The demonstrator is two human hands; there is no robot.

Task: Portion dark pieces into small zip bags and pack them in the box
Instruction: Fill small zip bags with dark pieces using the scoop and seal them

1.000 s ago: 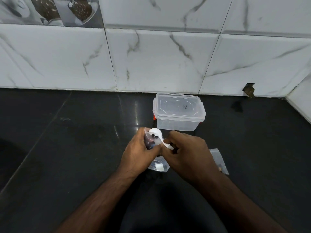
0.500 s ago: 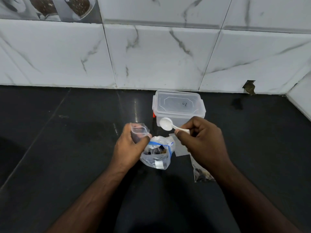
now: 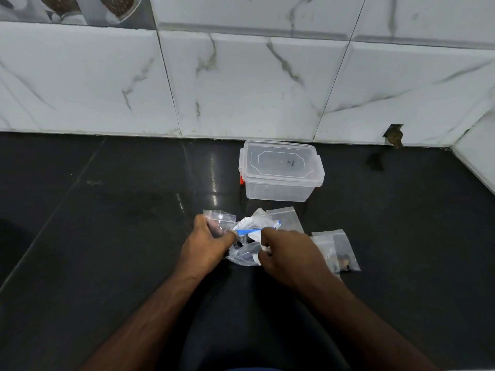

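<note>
Portioning is under way: I am pinching a small zip bag (image 3: 220, 218) in my left hand (image 3: 206, 246), fingers curled on its side so the mouth is facing the supply bag (image 3: 247, 243). My right hand (image 3: 288, 254) is curling down over that bigger bag with the blue zip, likely digging for dark pieces; whether it is gripping anything I cannot tell. 1 filled bag (image 3: 338, 251) is lying just right of it, near another flat bag (image 3: 285, 219). The box (image 3: 280, 171) is sitting closed behind, within easy reach for packing.
</note>
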